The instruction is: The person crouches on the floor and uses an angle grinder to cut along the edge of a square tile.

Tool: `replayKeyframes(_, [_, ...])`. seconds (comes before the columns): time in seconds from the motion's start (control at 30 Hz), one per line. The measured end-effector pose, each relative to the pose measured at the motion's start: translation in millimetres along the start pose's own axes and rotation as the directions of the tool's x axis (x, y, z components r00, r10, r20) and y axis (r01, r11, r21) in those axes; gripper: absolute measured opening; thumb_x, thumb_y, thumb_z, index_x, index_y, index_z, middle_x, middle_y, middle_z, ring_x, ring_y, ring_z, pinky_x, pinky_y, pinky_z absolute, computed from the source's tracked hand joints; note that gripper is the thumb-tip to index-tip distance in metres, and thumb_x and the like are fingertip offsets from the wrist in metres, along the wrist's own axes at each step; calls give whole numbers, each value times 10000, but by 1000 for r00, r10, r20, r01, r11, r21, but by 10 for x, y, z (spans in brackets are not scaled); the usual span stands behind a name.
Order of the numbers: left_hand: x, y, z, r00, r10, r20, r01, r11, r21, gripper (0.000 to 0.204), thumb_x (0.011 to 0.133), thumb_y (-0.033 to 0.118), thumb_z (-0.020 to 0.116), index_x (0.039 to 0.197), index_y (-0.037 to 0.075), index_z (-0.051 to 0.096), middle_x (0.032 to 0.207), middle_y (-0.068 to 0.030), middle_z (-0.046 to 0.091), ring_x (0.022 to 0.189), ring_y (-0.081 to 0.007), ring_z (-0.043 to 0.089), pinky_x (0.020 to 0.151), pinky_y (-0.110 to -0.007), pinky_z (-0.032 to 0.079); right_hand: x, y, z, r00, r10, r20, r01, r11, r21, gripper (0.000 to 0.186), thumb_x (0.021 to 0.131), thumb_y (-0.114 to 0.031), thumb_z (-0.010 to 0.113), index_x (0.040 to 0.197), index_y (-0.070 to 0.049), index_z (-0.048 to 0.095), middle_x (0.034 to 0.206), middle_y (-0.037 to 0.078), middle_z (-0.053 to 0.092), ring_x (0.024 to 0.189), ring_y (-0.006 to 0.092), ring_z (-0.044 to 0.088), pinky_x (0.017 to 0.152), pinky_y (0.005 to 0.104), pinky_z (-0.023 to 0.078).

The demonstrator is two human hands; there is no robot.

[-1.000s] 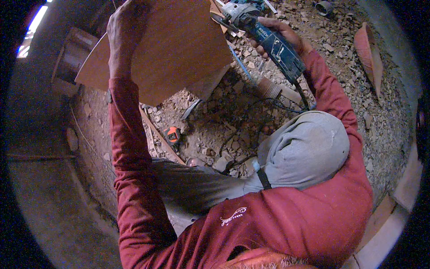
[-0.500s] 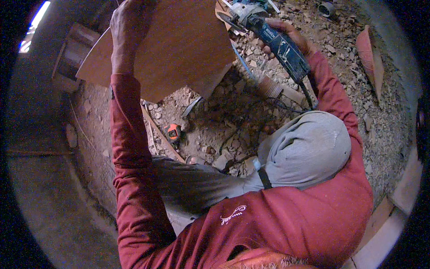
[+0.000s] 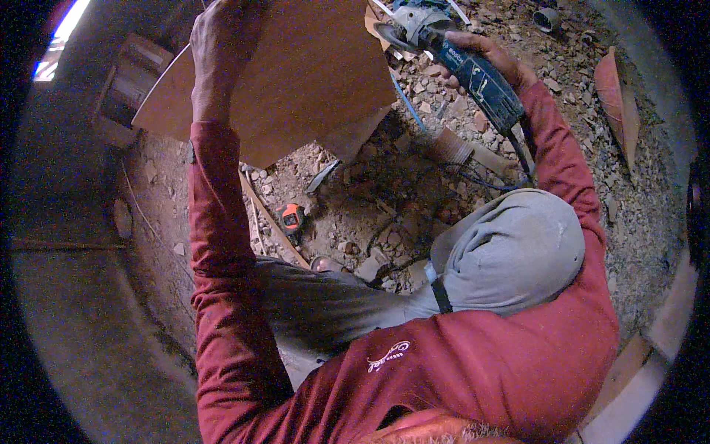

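Note:
My left hand [image 3: 219,59] is closed at the far part of a large flat brown panel [image 3: 318,81], tilted up in front of me. Its fingertips run into shadow and the picture's top edge. The panel's near edge has a stepped, angular outline. In my right hand [image 3: 492,58] is a blue angle grinder [image 3: 477,81], gripped round its body. The grinder's disc [image 3: 390,33] points left, close to the panel's right edge; whether they touch I cannot tell. A dark cord runs from the grinder's rear end toward my bent knee.
An orange and black tape measure [image 3: 292,217] lies on the dirt beside a thin wooden strip [image 3: 270,218]. Rubble [image 3: 436,103] covers the ground, with a reddish curved piece [image 3: 610,92] to the right. A short pipe [image 3: 546,20] lies at the far right. Boxes [image 3: 129,85] stand left.
The view has shifted slightly, so most things appear a little farther right. Both hands keep their holds on the panel and the angle grinder.

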State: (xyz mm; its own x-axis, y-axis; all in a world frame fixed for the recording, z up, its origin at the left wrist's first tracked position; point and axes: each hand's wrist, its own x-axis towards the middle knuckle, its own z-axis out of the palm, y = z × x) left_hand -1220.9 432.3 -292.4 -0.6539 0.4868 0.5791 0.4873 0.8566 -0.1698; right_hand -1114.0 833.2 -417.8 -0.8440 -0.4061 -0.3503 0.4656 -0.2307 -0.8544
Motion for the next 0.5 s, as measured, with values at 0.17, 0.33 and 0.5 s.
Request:
replayKeyframes(0.17, [-100,212,-94,996,-91,0,90,989,-115,215,955,332,640,1125,203,666,1039,-106,736,979,-362,704,793,-451,558,16,-90,65,1000,27,-5,-27,998,-48,493,988,-455,608,1206,-12,603,894,157,732,637,206,714,520,294,613])
replayKeyframes(0.33, [-89,168,-76,993,-113,-19,109,984,-141,230,954,337,642,1134,197,671,1044,-114,735,978,-367,703,796,-453,557,35,-64,12,998,31,56,-32,999,30,483,991,-451,608,1201,-16,609,885,165,726,626,218,707,513,296,608])
replayKeyframes(0.5, [-67,192,-82,989,-135,54,140,985,-104,230,964,344,626,1142,205,666,1049,-116,731,992,-369,699,801,-454,553,-6,-15,19,1000,-7,-30,6,999,-46,493,994,-459,600,1205,-14,618,887,162,722,658,222,715,515,286,607])
